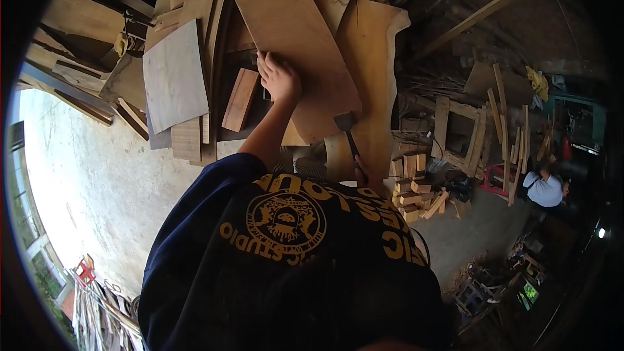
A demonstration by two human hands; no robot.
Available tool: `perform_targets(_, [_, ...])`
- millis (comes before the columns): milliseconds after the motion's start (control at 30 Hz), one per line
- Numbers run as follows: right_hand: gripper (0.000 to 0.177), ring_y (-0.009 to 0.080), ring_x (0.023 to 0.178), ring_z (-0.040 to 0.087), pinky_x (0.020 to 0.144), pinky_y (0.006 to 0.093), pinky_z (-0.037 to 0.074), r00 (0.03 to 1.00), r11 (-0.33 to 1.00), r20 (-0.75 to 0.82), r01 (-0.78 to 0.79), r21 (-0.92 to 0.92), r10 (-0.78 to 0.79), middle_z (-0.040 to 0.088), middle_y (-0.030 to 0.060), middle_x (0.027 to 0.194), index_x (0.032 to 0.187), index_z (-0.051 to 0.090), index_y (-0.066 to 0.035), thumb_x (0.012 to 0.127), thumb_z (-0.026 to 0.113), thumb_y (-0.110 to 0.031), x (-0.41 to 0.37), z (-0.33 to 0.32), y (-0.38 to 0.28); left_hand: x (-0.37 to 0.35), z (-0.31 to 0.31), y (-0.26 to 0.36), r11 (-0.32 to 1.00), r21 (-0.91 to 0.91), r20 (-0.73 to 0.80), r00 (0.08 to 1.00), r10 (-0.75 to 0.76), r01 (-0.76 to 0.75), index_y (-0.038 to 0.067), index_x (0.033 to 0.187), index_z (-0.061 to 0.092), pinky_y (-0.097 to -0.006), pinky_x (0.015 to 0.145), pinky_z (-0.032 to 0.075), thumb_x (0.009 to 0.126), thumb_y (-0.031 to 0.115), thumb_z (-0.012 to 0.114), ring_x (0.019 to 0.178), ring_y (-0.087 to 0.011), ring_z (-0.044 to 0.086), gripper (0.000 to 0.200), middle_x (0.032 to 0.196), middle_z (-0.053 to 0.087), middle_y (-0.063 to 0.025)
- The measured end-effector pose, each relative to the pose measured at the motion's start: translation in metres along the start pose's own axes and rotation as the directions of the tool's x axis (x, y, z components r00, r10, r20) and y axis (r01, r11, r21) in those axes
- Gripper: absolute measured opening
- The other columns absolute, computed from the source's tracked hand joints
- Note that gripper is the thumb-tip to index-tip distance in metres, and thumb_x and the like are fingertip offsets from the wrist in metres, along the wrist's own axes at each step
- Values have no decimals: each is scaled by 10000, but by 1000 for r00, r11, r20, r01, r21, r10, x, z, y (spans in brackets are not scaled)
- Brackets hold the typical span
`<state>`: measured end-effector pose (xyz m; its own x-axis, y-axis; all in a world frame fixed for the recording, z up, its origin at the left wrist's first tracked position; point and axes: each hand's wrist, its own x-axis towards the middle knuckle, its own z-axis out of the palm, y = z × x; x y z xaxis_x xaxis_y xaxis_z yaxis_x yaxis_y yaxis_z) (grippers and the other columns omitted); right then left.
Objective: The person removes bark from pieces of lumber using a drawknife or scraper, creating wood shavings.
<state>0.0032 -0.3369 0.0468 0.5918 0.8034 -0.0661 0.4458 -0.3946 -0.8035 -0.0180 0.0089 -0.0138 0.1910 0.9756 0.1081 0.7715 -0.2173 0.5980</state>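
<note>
A broad reddish-brown board [305,45] lies tilted in front of me, over other planks. My left hand [279,79] rests flat on its left edge, fingers stretched out. Near my body, my right hand [363,170] is closed around the dark handle of a scraper [344,122], partly hidden by my shirt. The wide flat blade overlaps the board's lower right corner. Under the board, on the right, is a yellowish slab [370,58] with a wavy edge. A short reddish wood block [240,100] lies left of my left wrist.
Pale grey board [174,75] and stacked planks lie to the left. Cut wood blocks [413,188] are piled on the floor at right, near a wooden frame [458,133]. A long beam [487,13] slants across the upper right. Another person [545,188] in white is far right.
</note>
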Motion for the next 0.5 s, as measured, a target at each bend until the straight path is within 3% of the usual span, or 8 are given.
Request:
perform_targets(67, [373,271,1035,643,871,321,485,977,985,133,-172,27,167,643,187,1129,1311,533,-117,939,533,-142,30,-3,-14,3,0,-1,930,-218,-22,951,-307,296,-20,1346,356,-472,1017,343,924,242,488,1329,-362,358,514,1450,348,-217])
perform_targets(100, [368,288,988,655,823,322,493,985,991,112,-134,-6,134,651,197,1073,1309,536,-124,941,527,-142,48,0,-19,7,-6,5,902,-215,46,927,-373,374,-34,1346,345,-456,982,387,946,244,464,1204,-398,483,502,1358,448,-246])
perform_targets(133, [363,304,941,668,775,323,501,991,995,92,-96,-42,99,660,208,1018,1306,538,-131,943,520,-143,70,6,-25,10,-11,9,904,-208,56,928,-369,372,-34,1346,345,-456,982,387,946,244,464,1204,-398,483,502,1358,448,-246])
perform_targets(200, [375,376,934,631,777,391,519,975,980,133,-160,-120,176,670,175,1002,1301,546,-241,926,538,-224,118,16,-38,10,-17,12,884,-232,99,914,-393,405,-43,1345,341,-455,936,420,947,244,461,1118,-407,536,505,1291,498,-262])
perform_targets(267, [369,372,939,628,761,401,518,981,981,123,-133,-144,152,670,163,1011,1298,545,-270,929,535,-257,155,29,-44,8,-10,7,915,-146,80,926,-369,377,-52,1341,340,-448,930,425,948,236,456,1097,-399,546,502,1268,513,-259])
perform_targets(333, [369,375,930,629,757,404,518,977,981,139,-141,-135,160,669,170,1002,1299,544,-265,930,534,-264,164,29,-52,8,-6,-2,935,-63,54,937,-345,348,-62,1338,339,-440,923,430,948,228,452,1076,-391,556,499,1244,528,-257])
perform_targets(400, [370,378,921,630,754,407,518,976,981,148,-142,-131,161,668,178,994,1300,544,-260,930,533,-270,165,29,-53,8,-3,-8,978,-22,-1,978,-209,209,-81,1333,334,-437,918,429,950,215,439,1043,-385,565,495,1195,552,-246])
perform_targets(500, [372,377,894,640,757,406,518,986,986,112,-110,-127,124,669,191,969,1305,540,-242,934,534,-254,130,26,-43,7,-1,-8,984,-6,-34,983,-179,179,-95,1329,331,-431,918,428,945,217,442,1034,-378,570,507,1167,561,-244])
